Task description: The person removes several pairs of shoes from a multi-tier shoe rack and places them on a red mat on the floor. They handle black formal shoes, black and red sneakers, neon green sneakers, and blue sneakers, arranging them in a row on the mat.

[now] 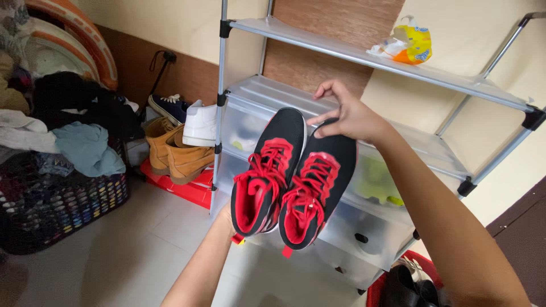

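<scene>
The shelf rack (398, 62) fills the middle and right of the view: grey metal posts carrying pale plastic shelves, with clear storage boxes (364, 227) stacked beneath. A yellow and orange packet (410, 44) lies on the top shelf. At the left stands a dark laundry basket (62, 210) heaped with clothes; beside it, on the floor against the wall, are a pair of tan boots (179, 153), a white shoe (200, 124) and a dark blue shoe (169, 107).

A pair of black shoes with red laces (290, 182) is held in the air, directly in front of the rack's middle shelf. The two shoes lie side by side and touching, toes up and away towards the shelf, heels down towards the person. Their long axis runs near upright with a slight lean to the right.

The right hand (347, 116) is at the toe end, thumb and fingers pinching the toe of the right-side shoe, the remaining fingers spread loosely. The left hand (227, 219) is at the heel end, largely hidden behind the left-side shoe; its grip cannot be told. The right hand is the nearer to the shelf.
</scene>
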